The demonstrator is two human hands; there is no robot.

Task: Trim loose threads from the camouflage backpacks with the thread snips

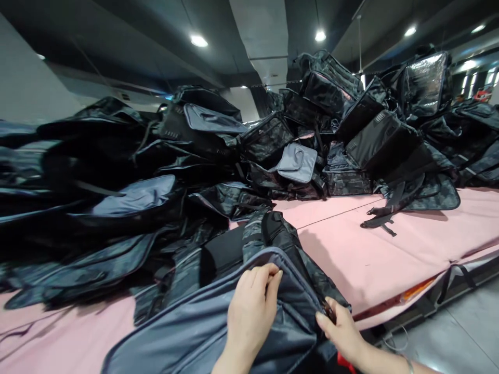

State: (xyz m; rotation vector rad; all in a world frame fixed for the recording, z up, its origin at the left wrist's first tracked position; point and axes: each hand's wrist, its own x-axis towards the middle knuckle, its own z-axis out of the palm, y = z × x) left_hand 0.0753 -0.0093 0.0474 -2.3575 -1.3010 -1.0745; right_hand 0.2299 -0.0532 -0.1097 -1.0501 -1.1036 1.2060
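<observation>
Pinching the grey-lined bag (187, 327) by its right edge in the right grip (342, 326), pressing the left grip (254, 298) together nearer its top corner (274, 253).

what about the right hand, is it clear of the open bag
No, the right hand has its thumb and fingers closed on the edge of the open bag.

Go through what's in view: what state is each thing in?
Front bag: open, grey lining showing
Left hand: fingers curled
Right hand: closed at front bag's edge
Background bags: heaped
Pink cloth: spread out
Ceiling lights: lit
</observation>
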